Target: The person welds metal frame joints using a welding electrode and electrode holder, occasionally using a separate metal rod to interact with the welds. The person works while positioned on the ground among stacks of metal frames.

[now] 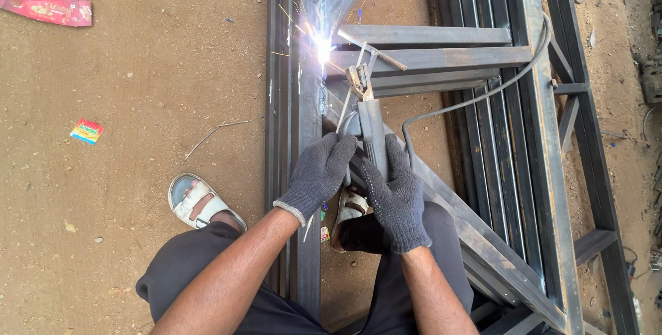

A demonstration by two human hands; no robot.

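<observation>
Both my hands wear dark grey knit gloves and grip one welding electrode holder (pixel 370 122). My left hand (pixel 319 173) wraps the handle from the left, and my right hand (pixel 396 197) clasps it from the right and below. The holder's jaws (pixel 359 80) clamp a thin rod whose tip meets a joint of the dark steel frame (pixel 307 142). A bright white arc (pixel 323 48) burns there and throws sparks up and to the left. A grey cable (pixel 476 97) runs from the handle off to the upper right.
Steel tube bars (pixel 431 57) cross the frame, and more long frame members (pixel 545 142) lie at right on brown dirt. My sandalled foot (pixel 200 200) rests left of the frame. A red packet (pixel 45 2) and a small coloured wrapper (pixel 87 131) lie on the ground.
</observation>
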